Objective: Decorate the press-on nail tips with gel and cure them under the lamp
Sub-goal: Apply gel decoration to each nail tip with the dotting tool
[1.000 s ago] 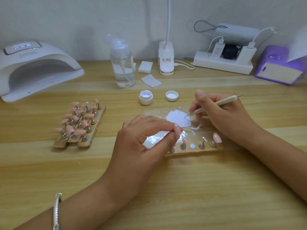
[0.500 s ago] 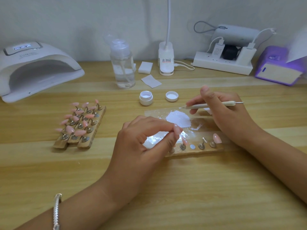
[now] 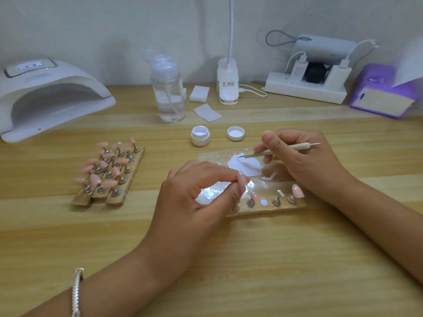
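Two hands work at the worktop's [image 3: 251,271] middle: the left hand [image 3: 194,202] pinches a pink nail tip [image 3: 243,179], and the right hand [image 3: 304,161] grips a dotting tool [image 3: 281,149], its point touching the white gel patch [image 3: 246,164]. Far left sits the curing lamp [image 3: 45,97].

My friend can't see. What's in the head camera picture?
The right hand holds a dotting tool, tip at a white gel puddle, while the left hand pinches a pink nail tip. More pink tips stand on a wooden rack near the white curing lamp.
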Demonstrator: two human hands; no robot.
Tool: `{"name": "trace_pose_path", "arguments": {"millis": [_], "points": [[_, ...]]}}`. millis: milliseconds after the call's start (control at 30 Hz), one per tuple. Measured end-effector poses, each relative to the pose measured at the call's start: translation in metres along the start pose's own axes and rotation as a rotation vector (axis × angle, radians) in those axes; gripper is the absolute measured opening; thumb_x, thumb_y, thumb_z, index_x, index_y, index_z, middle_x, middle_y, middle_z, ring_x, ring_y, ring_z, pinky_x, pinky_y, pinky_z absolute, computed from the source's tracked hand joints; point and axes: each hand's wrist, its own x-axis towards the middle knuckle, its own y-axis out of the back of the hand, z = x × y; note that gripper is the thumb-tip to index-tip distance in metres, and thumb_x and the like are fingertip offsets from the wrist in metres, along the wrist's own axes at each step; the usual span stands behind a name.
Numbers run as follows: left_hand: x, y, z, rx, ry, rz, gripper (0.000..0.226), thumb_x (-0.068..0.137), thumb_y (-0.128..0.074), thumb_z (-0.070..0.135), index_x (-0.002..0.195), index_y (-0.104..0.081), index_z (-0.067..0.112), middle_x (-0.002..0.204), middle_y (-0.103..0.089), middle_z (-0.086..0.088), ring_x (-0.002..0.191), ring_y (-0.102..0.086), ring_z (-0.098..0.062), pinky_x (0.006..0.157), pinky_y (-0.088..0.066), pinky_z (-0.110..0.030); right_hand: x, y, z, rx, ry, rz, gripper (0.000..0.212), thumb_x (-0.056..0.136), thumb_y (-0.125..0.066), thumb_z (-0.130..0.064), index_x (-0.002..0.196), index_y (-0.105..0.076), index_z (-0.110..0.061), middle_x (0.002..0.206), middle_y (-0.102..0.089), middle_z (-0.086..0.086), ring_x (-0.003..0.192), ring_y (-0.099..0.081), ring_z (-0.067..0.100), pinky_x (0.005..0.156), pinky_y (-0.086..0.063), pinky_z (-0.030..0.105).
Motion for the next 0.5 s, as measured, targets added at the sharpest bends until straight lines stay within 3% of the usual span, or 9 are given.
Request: {"name": "trace_pose_path", "arguments": {"millis": [100, 233, 500], "points": [[0.0003, -0.0003, -0.0005, -0.006, -0.001, 0.002, 0.004, 0.086, -0.070, 0.031, 0.083, -0.072, 0.033, 0.088, -0.073, 0.022, 0.094, -0.065, -0.008, 0.088, -0.045, -0.046, 0.0002, 0.0001, 0.0015, -0.005, -0.007, -0.020, 0.033, 0.089, -0.059, -0.045, 0.080, -0.077, -0.018, 0.063, -0.067, -0.002, 0.059, -0.063, 0.009, 0.056, -0.055, 0.032], [0.0006, -0.0007, -0.0006, -0.005, -0.010, 0.006, 0.005, 0.086, -0.070, 0.031, 0.082, -0.072, 0.033, 0.086, -0.073, 0.021, 0.093, -0.066, -0.010, 0.088, -0.045, -0.047, 0.0001, -0.0001, 0.0018, 0.012, -0.008, -0.031, 0.034, 0.089, -0.060, -0.044, 0.081, -0.077, -0.016, 0.064, -0.067, -0.002, 0.059, -0.064, 0.007, 0.054, -0.056, 0.023], [0.0002, -0.0002, -0.0011, 0.000, -0.022, 0.008, 0.008, 0.086, -0.071, 0.029, 0.083, -0.071, 0.036, 0.086, -0.073, 0.021, 0.093, -0.066, -0.009, 0.087, -0.046, -0.049, 0.0006, 0.0009, 0.0028, -0.007, 0.016, -0.018, 0.033, 0.090, -0.059, -0.043, 0.082, -0.077, -0.017, 0.064, -0.067, -0.004, 0.062, -0.065, 0.007, 0.059, -0.055, 0.021]]}}
